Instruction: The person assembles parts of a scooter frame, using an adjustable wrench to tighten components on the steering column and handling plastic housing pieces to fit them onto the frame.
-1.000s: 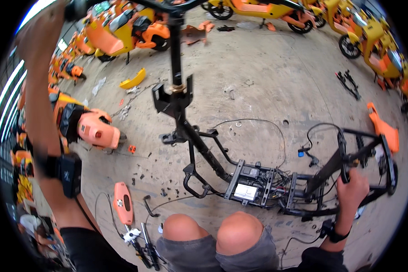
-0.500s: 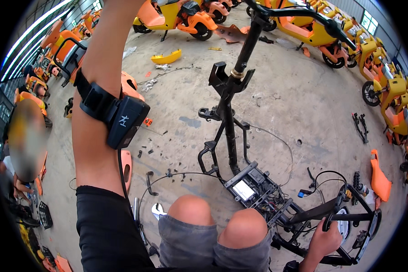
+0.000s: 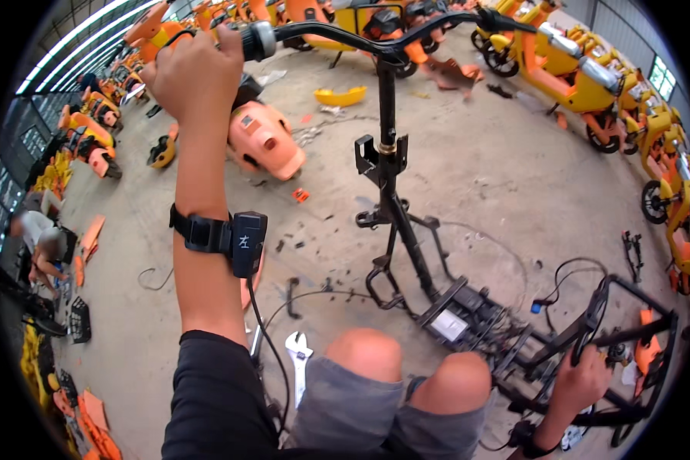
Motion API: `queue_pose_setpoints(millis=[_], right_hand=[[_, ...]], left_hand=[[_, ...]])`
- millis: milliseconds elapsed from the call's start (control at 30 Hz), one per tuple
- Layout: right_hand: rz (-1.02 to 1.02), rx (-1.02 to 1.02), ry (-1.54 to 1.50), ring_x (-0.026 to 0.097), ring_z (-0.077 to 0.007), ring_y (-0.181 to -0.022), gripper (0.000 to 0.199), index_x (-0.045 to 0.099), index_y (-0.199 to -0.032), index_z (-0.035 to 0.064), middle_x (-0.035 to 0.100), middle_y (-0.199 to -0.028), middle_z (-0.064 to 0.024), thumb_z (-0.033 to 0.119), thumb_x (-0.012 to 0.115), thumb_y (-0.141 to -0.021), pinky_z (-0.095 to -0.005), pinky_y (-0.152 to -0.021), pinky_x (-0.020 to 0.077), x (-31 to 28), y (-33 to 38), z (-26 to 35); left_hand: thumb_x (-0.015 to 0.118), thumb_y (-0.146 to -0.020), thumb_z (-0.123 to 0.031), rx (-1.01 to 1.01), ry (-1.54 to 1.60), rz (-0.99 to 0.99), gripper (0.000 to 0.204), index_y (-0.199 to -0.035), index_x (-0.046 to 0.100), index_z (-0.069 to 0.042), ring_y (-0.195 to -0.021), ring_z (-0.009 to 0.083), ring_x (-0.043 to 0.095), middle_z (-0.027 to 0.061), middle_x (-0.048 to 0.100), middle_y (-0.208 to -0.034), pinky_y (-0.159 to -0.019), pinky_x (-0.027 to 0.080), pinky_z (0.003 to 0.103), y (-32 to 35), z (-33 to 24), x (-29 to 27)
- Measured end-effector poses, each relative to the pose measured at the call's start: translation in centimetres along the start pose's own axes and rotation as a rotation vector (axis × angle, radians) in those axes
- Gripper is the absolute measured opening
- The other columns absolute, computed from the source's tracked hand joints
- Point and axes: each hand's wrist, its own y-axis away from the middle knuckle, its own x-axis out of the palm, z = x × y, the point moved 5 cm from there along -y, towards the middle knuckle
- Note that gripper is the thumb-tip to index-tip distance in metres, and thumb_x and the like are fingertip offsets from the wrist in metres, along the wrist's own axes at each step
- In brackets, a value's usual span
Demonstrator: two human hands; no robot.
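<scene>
My left hand (image 3: 199, 75) is closed round the left end of a black handlebar (image 3: 314, 32), beside a grey ring-shaped control. The bar tops the upright steering tube (image 3: 388, 103) of a stripped scooter frame (image 3: 410, 245). Low on the right, my right hand (image 3: 583, 377) grips a black tube at the frame's rear. Between the hands, an electronics box (image 3: 456, 316) with a pale label sits in the frame among loose wires. An adjustable wrench (image 3: 299, 360) lies on the floor left of my knees.
Small dark parts litter the concrete floor (image 3: 483, 184). An orange body shell (image 3: 264, 142) lies past my left forearm, a yellow panel (image 3: 340, 96) beyond it. Rows of scooters (image 3: 552, 65) line the back and right. Another person (image 3: 42, 238) crouches at the far left beside a black basket (image 3: 80, 320).
My left hand, out of view above before, now shows on the handlebar. The view has shifted, and the handlebar sits differently, spanning the top. My right hand keeps its hold at the rear.
</scene>
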Motion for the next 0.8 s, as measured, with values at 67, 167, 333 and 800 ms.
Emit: queue_pose_setpoints(millis=[67,167,333,800], right_hand=[[-0.002,-0.042,-0.044,0.054,-0.0287,-0.065,0.028,0.051,-0.073,0.008,0.052,-0.067,-0.0082,0.015,0.077,-0.067,-0.0404,-0.062,0.0411,0.5,-1.6,1.2],[-0.013,-0.1,-0.141,0.054,-0.0298,-0.066,0.028,0.051,-0.073,0.0076,0.053,-0.067,-0.0093,0.012,0.077,-0.064,-0.04,-0.064,0.0409,2.2,-3.4,1.6],[-0.027,-0.165,-0.236,0.057,-0.0316,-0.071,0.026,0.051,-0.077,0.0074,0.056,-0.068,-0.0104,0.012,0.074,-0.065,-0.0425,-0.067,0.0418,5.6,-6.6,1.4],[0.028,-0.108,-0.332,0.057,-0.0359,-0.065,0.021,0.056,-0.068,0.0066,0.058,-0.062,-0.0134,0.017,0.073,-0.063,-0.044,-0.067,0.0428,12.6,-8.5,-0.5]], left_hand=[[0.049,-0.086,-0.043,0.002,-0.041,0.058,0.043,-0.065,0.07,-0.01,-0.066,0.0264,0.063,0.0052,0.067,-0.067,-0.073,0.041,0.043,1.5,3.4,-0.4],[0.047,-0.087,-0.043,-0.075,-0.199,0.214,0.044,-0.069,0.072,-0.011,-0.07,0.0274,0.064,0.0057,0.068,-0.068,-0.075,0.041,0.045,4.0,6.9,-1.7],[0.043,-0.088,-0.042,-0.145,-0.276,0.284,0.046,-0.071,0.073,-0.012,-0.075,0.0294,0.065,0.0068,0.069,-0.072,-0.073,0.042,0.048,6.0,11.5,-5.6],[0.026,-0.094,-0.046,-0.22,-0.309,0.474,0.056,-0.101,0.073,-0.016,-0.093,0.0314,0.066,0.0113,0.071,-0.093,-0.088,0.042,0.045,3.6,11.8,-7.6]])
